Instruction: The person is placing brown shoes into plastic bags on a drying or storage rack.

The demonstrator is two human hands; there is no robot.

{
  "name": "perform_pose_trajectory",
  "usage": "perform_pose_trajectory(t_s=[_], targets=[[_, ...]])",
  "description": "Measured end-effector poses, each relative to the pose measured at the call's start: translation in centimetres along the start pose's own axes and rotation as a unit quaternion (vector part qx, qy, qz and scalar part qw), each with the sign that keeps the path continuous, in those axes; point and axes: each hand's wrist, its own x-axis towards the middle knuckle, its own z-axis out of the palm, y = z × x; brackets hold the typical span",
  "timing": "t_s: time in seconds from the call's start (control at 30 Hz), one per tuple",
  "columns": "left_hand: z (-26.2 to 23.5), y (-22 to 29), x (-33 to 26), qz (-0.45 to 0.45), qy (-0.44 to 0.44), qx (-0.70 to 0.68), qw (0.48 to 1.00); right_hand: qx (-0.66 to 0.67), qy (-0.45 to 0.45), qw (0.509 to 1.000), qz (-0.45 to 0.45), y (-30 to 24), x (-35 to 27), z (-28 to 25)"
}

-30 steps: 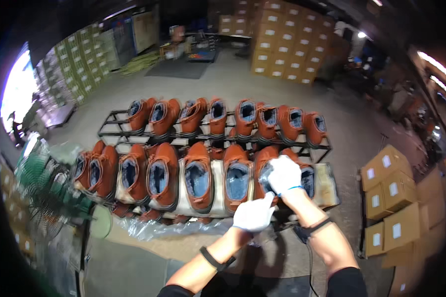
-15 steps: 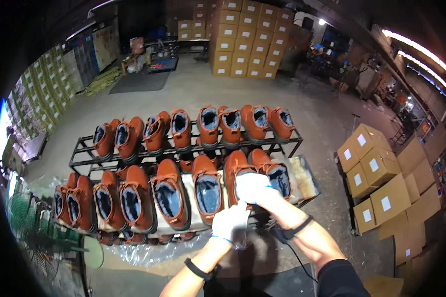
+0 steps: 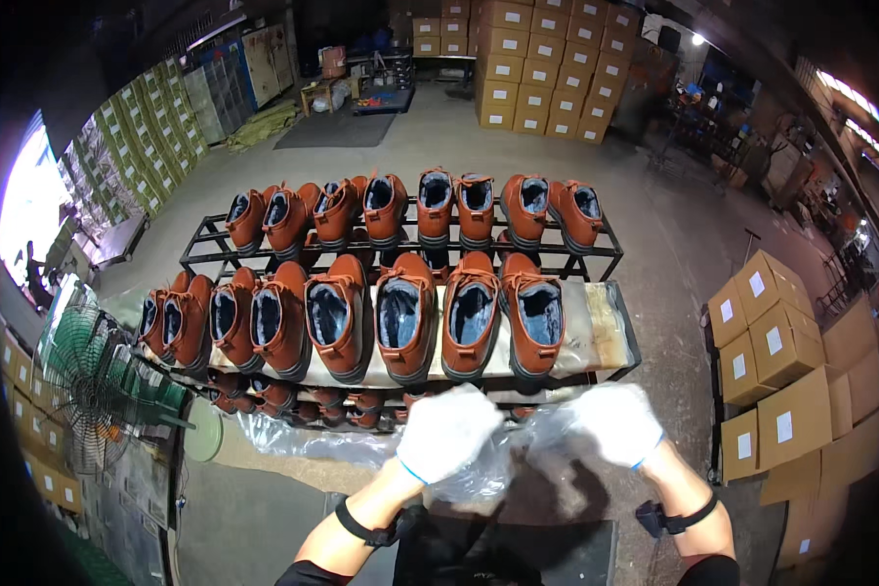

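Head view: the only one; both hands are in white gloves, apart from each other, on the near side of the bench [image 3: 590, 332].
Left hand [image 3: 449, 435]: back of the glove up, fingers angled toward the right hand; blur hides the fingertips, so I cannot tell whether they are spread, pressed together or pinching.
Right hand [image 3: 619, 422]: knuckles up, fingers bent down and hidden under the palm; grip cannot be told either.
Plastic [image 3: 313, 447]: clear and crumpled, left of the left hand and also between the two hands; whether either glove pinches it is unclear.
Front shoes [image 3: 406, 363]: eight in brown on the bench, heels toward the hands; the nearest stand just beyond the left hand, with no clear contact.
Back shoes [image 3: 385, 227]: eight more on the black rack, farther beyond both hands.
Lower shoes [image 3: 277, 394]: beyond and left of the left hand, under the bench top, partly hidden.
Fan [image 3: 93, 369]: well left of the left hand.
Cartons [image 3: 783, 354]: well right of the right hand.
Step in hand: probably handling the plastic, or a pause between shoes; the row looks neatly set.
Next move: gripping a shoe would call for reaching forward over the bench edge; gripping the plastic, for closing fingers on its loose folds.
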Motion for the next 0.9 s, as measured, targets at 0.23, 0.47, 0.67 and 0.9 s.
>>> perform_pose_trajectory(t_s=[0.23, 0.47, 0.67, 0.9], targets=[[4.1, -2.3, 3.6, -0.176, -0.123, -0.068, 0.974, 0.058, 0.127, 0.978, 0.152, 4.6, 10.7, -1.8], [13.4, -6.5, 5.3, -0.189, -0.078, 0.011, 0.979, -0.185, 0.117, 0.966, 0.141, 6.6, 16.1, 9.8], [14.7, -4.3, 6.8, -0.134, -0.057, -0.033, 0.989, -0.296, -0.240, 0.883, 0.273, 11.7, 16.1, 9.0], [10.8, -7.0, 2.1, -0.084, -0.019, -0.237, 0.968, 0.021, 0.085, 0.982, 0.168, -3.3, 8.1, 6.1]])
